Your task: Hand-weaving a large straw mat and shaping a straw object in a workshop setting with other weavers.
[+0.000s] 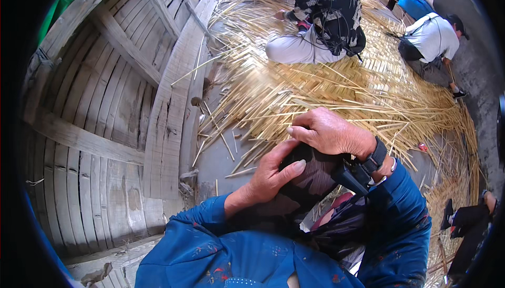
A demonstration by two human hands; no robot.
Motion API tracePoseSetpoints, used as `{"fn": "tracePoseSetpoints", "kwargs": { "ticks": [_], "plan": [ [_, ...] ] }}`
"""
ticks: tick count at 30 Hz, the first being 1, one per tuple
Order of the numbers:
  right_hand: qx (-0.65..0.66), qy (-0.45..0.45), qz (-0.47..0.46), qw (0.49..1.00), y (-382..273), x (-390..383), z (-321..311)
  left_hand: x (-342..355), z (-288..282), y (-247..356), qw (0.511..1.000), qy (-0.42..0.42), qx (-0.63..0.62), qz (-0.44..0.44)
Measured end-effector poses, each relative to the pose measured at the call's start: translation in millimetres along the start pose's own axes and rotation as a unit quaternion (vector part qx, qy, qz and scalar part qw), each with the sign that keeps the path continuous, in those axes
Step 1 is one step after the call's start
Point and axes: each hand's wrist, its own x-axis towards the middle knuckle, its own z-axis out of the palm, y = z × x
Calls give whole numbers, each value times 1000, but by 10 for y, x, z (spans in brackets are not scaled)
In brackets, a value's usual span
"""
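My left hand (271, 172) rests on my bent knee (313, 167), which is covered by dark, thin-striped cloth. Its thumb stands apart from the fingers, and I see nothing held there. On top of the same knee lies my right hand (334, 133), its fingers curled and the thumb drawn in against them. Whether anything small is between those fingers, I cannot make out. A black strapped device (363, 172) is on my right wrist. Just beyond the knee spreads a woven mat of straw-coloured split strips (294, 101), its loose ends fanning toward me.
A weathered wooden slatted frame (100, 104) with a thick plank (171, 114) stands at left. A person in a patterned top (329, 14) crouches on the mat ahead, another in a light shirt (431, 38) at right. Blue containers (415, 4) stand by the wall (481, 77).
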Motion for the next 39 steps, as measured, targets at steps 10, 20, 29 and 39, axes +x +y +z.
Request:
{"fn": "tracePoseSetpoints", "kwargs": {
  "ticks": [10,20,29,39],
  "plan": [
    [-2,-6,6,1000,37,29,-15,29,-2,-20,1000,1,-3,1],
    [0,-7,3,1000,35,27,-25,34,0,5,1000,2,4,5],
    [-1,-9,1,1000,36,33,-19,28,-5,-3,1000,-1,-10,1],
    [-2,-14,-4,1000,26,37,-29,17,-11,-22,1000,1,-11,-6]
  ]
}}
